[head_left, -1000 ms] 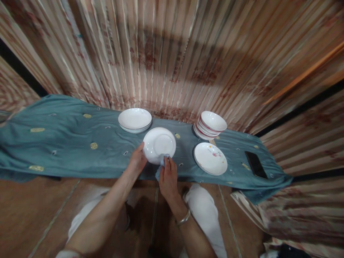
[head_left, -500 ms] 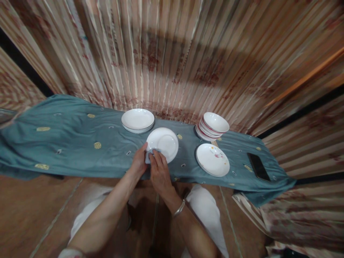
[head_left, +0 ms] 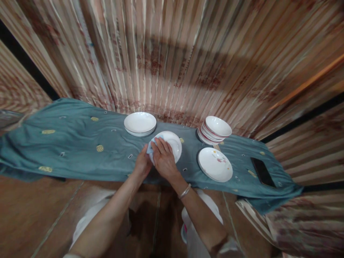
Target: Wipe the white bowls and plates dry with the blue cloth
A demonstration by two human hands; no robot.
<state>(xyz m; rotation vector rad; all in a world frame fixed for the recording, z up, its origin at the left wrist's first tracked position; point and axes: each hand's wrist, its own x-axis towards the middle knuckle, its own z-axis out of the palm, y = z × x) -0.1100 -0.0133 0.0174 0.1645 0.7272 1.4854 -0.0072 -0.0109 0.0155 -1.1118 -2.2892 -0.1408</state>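
Note:
A white plate [head_left: 176, 145] is held over the front middle of the cloth, its ringed underside seemingly facing up. My left hand [head_left: 143, 160] grips its left edge. Pressed against the plate's face is a light blue cloth [head_left: 151, 146], with my right hand [head_left: 163, 154] closed over it; part of the cloth shows past the fingers. Just behind, to the left, stands a stack of white plates [head_left: 140, 122]. To the right lie a couple of stacked plates with a floral print [head_left: 215, 164], and behind them a stack of red-banded white bowls [head_left: 217, 127].
A teal patterned cloth [head_left: 80, 154] covers the long narrow table. A black phone [head_left: 262, 172] lies near its right end. Pleated curtains [head_left: 172, 64] hang close behind the table, and dark poles [head_left: 29, 59] stand at the sides.
My right hand has slid the blue cloth up and across the plate, so more of the cloth shows. The left hand keeps its hold on the edge. The whole view has shifted slightly.

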